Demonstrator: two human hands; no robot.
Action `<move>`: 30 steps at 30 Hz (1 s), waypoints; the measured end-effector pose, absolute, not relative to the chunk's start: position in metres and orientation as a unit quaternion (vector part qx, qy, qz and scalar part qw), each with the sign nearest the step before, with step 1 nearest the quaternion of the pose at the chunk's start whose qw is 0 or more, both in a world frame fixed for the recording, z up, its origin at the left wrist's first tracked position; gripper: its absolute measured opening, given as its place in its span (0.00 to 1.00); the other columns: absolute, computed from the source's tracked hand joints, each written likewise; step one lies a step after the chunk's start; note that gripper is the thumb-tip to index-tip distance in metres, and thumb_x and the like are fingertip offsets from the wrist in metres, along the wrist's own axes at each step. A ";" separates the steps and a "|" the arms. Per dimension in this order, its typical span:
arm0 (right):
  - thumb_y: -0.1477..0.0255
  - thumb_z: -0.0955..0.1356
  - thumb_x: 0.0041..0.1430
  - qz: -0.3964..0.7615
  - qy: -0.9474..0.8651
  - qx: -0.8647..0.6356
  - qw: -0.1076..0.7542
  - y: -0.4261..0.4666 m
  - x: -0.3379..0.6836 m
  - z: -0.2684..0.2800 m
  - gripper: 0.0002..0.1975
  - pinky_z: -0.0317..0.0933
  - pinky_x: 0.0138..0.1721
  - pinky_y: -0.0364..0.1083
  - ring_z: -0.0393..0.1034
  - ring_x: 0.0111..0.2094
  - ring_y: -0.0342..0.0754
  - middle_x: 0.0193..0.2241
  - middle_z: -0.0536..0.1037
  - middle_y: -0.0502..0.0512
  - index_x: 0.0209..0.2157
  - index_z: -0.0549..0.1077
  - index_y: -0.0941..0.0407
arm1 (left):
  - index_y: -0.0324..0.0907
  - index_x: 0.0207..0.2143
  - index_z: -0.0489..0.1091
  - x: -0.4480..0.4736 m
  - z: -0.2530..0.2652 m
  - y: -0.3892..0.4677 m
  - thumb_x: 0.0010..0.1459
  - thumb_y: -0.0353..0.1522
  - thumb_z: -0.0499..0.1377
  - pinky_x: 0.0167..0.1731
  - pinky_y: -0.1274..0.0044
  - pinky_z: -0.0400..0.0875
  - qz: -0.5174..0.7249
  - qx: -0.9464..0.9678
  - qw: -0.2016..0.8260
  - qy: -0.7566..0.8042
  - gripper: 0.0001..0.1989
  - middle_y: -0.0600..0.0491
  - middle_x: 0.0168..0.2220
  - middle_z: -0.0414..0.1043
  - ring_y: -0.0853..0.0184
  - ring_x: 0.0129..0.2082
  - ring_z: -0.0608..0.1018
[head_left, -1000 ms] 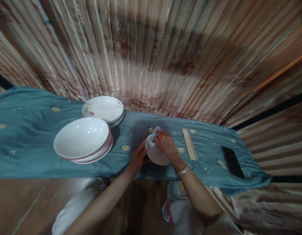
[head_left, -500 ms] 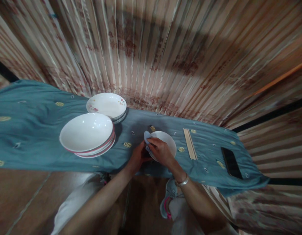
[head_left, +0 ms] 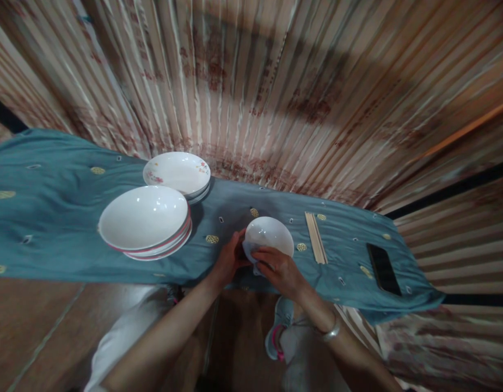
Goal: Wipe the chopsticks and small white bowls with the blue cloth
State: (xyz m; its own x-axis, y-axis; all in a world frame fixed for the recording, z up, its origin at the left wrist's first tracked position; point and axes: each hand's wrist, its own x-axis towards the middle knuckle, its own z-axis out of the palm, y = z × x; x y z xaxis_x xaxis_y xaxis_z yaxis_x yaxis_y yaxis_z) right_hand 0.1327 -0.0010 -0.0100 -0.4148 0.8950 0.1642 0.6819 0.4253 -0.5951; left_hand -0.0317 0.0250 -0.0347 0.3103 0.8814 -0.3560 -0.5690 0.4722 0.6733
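A small white bowl (head_left: 274, 231) stands near the front edge of the cloth-covered table, its open top facing up. Round its left side my left hand (head_left: 231, 256) is closed, with the fingertips partly hidden behind the bowl. My right hand (head_left: 278, 267) lies over the bowl's near rim and presses a light blue cloth (head_left: 250, 251) against it. Part of the cloth hangs below the fingers on the outside.
Left of the hands stands a stack of large white bowls with red rims (head_left: 145, 218). Behind it are stacked flower-patterned plates (head_left: 178, 171). To the right lie wooden chopsticks (head_left: 316, 238) and a black phone (head_left: 382, 269). A pleated curtain (head_left: 251, 98) hangs behind the table.
My right hand has moved with the cloth from the bowl's left rim down to its near rim. More of the bowl's inside shows. My left hand stays at the left side.
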 end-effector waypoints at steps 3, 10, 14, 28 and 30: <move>0.74 0.64 0.63 0.200 -0.825 -0.478 0.224 -0.006 0.140 -0.009 0.13 0.67 0.51 0.49 0.73 0.48 0.48 0.46 0.78 0.58 0.45 0.77 0.54 | 0.44 0.57 0.66 -0.032 -0.036 0.025 0.56 0.46 0.57 0.32 0.71 0.76 0.473 0.245 0.759 0.375 0.29 0.45 0.51 0.73 0.56 0.46 0.76; 0.78 0.63 0.62 0.155 -0.855 -0.468 0.160 -0.015 0.159 0.006 0.13 0.68 0.48 0.50 0.72 0.45 0.50 0.44 0.77 0.59 0.46 0.75 0.56 | 0.44 0.59 0.65 -0.030 -0.042 0.028 0.51 0.37 0.64 0.32 0.68 0.78 0.471 0.254 0.738 0.411 0.32 0.47 0.49 0.74 0.56 0.44 0.75; 0.79 0.64 0.61 0.132 -0.868 -0.465 0.117 -0.011 0.173 0.013 0.12 0.68 0.46 0.50 0.72 0.43 0.50 0.42 0.77 0.58 0.42 0.76 0.57 | 0.44 0.60 0.64 -0.030 -0.041 0.029 0.51 0.36 0.64 0.32 0.68 0.79 0.471 0.258 0.734 0.417 0.33 0.46 0.51 0.73 0.54 0.47 0.74; 0.83 0.60 0.60 -0.042 -0.839 -0.537 -0.080 0.046 0.156 -0.012 0.12 0.64 0.44 0.50 0.68 0.42 0.53 0.38 0.76 0.63 0.37 0.74 0.60 | 0.45 0.60 0.64 -0.029 -0.041 0.028 0.53 0.35 0.62 0.34 0.66 0.79 0.469 0.262 0.734 0.415 0.31 0.46 0.53 0.72 0.53 0.50 0.74; 0.83 0.60 0.61 -0.034 -0.844 -0.533 -0.054 0.051 0.152 -0.017 0.12 0.63 0.46 0.50 0.68 0.42 0.52 0.39 0.76 0.63 0.38 0.73 0.60 | 0.45 0.60 0.64 -0.029 -0.041 0.028 0.54 0.35 0.61 0.34 0.66 0.79 0.468 0.260 0.735 0.415 0.30 0.46 0.53 0.73 0.54 0.49 0.74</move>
